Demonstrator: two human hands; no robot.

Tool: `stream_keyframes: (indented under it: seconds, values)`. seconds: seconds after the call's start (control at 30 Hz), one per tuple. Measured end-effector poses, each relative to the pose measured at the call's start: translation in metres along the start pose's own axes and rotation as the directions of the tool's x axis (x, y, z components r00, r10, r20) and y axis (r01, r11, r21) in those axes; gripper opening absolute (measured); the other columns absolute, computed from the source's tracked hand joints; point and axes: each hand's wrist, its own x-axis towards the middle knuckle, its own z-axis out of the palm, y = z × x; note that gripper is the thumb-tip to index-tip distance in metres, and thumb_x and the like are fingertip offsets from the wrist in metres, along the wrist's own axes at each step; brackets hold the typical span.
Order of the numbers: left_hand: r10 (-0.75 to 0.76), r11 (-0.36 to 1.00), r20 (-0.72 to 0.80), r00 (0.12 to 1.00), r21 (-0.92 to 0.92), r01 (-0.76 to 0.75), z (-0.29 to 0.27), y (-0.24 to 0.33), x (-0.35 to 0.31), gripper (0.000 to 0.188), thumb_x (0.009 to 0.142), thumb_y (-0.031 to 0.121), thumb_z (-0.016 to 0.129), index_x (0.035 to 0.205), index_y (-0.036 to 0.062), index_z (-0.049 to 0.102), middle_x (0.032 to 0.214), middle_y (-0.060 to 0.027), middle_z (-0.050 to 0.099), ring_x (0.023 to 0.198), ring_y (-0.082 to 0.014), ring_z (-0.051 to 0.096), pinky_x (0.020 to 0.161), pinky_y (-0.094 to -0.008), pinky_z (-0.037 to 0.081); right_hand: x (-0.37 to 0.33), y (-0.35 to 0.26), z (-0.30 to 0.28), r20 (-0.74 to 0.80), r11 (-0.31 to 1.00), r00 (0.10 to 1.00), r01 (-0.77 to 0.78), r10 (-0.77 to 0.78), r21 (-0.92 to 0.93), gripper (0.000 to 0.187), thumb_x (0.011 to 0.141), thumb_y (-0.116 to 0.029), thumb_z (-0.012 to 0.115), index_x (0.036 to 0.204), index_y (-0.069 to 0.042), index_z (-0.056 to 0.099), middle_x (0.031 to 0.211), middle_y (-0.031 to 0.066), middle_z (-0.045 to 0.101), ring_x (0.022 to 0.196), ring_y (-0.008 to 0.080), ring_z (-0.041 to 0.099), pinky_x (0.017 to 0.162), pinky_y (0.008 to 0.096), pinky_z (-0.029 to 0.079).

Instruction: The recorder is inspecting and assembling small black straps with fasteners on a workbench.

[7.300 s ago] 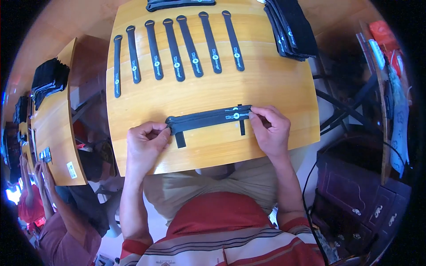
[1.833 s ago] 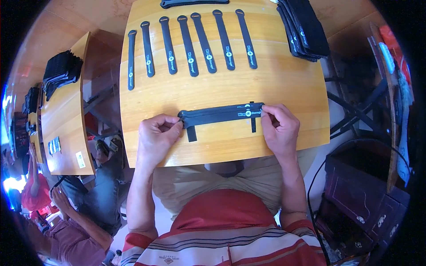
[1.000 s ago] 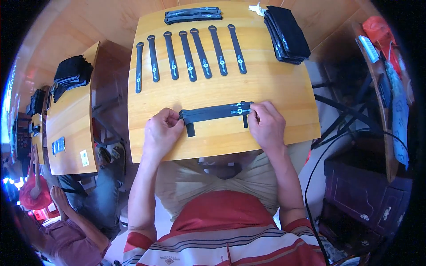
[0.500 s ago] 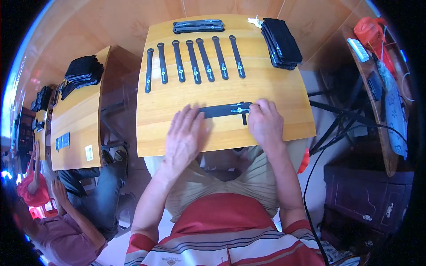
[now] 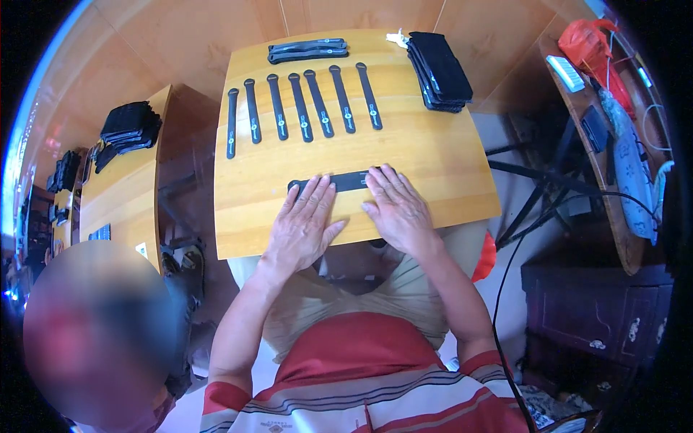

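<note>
A black strap (image 5: 349,181) with light print lies flat and crosswise near the front of the wooden table (image 5: 462,180). My left hand (image 5: 304,225) rests palm down on its left part, fingers stretched out and the rounded end peeking out beside them. Over its right end lies my right hand (image 5: 401,211), also flat with fingers extended, hiding that end. Farther back, several similar dark straps (image 5: 299,108) are laid out side by side in a row, each with a rounded, slotted top.
Behind the row lies a bundle of straps (image 5: 308,50). A thick black stack (image 5: 442,72) sits at the back right, beside a small white scrap (image 5: 397,38). Another table (image 5: 123,195) with black stacks stands left, near a blurred person. A cable (image 5: 509,274) hangs at right.
My right hand has gone from gripping the strap's right end to lying flat on it. My left hand has settled onto the strap. The short dark piece crossing under it no longer shows.
</note>
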Motion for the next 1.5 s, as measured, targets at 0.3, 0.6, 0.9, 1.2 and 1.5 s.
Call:
stream_keyframes:
  seconds: [0.3,0.6,0.9,1.2,1.5]
  values:
    - [-0.076,0.990,0.086,0.993,-0.111,0.086,-0.020,-0.027,-0.020,0.063,0.106,0.044,0.051,0.153,0.0027,0.046,0.163,-0.0142,0.040,0.154,-0.0273,0.032,0.127,-0.0462,0.022,-0.003,0.003,-0.009,0.014,1.000,1.000,-0.017,0.016,0.027,0.054,0.103,-0.036,0.056,0.144,-0.001,0.056,0.156,0.0140,0.050,0.150,0.0301,0.038,0.125,0.0468,0.027]
    - [-0.120,0.993,0.047,0.992,-0.016,0.121,-0.019,-0.030,-0.031,0.066,0.106,0.049,0.049,0.152,0.0021,0.047,0.162,-0.0133,0.042,0.153,-0.0254,0.034,0.127,-0.0462,0.019,0.010,0.008,-0.023,-0.079,0.998,0.995,0.055,-0.054,0.015,0.039,0.100,-0.032,0.062,0.128,-0.005,0.068,0.137,0.0131,0.065,0.131,0.0310,0.058,0.110,0.0462,0.044]
    - [-0.127,0.991,0.057,0.990,0.055,0.124,-0.013,-0.028,-0.034,0.076,0.104,0.057,0.046,0.155,0.0006,0.041,0.165,-0.0148,0.036,0.156,-0.0279,0.029,0.128,-0.0468,0.018,0.111,0.039,-0.004,-0.244,0.976,0.945,-0.215,0.218,0.041,0.029,0.096,-0.031,0.066,0.103,-0.004,0.072,0.109,0.0177,0.068,0.103,0.0357,0.067,0.087,0.0501,0.055]
    - [-0.137,0.988,0.010,0.991,0.068,0.136,-0.011,-0.025,-0.037,0.077,0.103,0.058,0.048,0.154,-0.0004,0.042,0.164,-0.0169,0.037,0.156,-0.0299,0.027,0.127,-0.0466,0.019,0.119,0.055,-0.010,-0.096,0.942,0.947,-0.318,0.308,-0.110,0.025,0.093,-0.021,0.064,0.099,0.000,0.077,0.107,0.0199,0.069,0.102,0.0379,0.070,0.087,0.0501,0.057]
    - [-0.156,0.986,-0.036,0.987,0.059,0.158,-0.009,-0.027,-0.037,0.076,0.103,0.056,0.052,0.150,-0.0039,0.047,0.162,-0.0192,0.041,0.154,-0.0296,0.032,0.127,-0.0462,0.022,0.030,0.068,-0.034,-0.013,0.907,0.947,-0.310,0.320,-0.285,0.026,0.094,-0.020,0.060,0.099,0.001,0.075,0.101,0.0185,0.067,0.098,0.0365,0.069,0.084,0.0506,0.057]
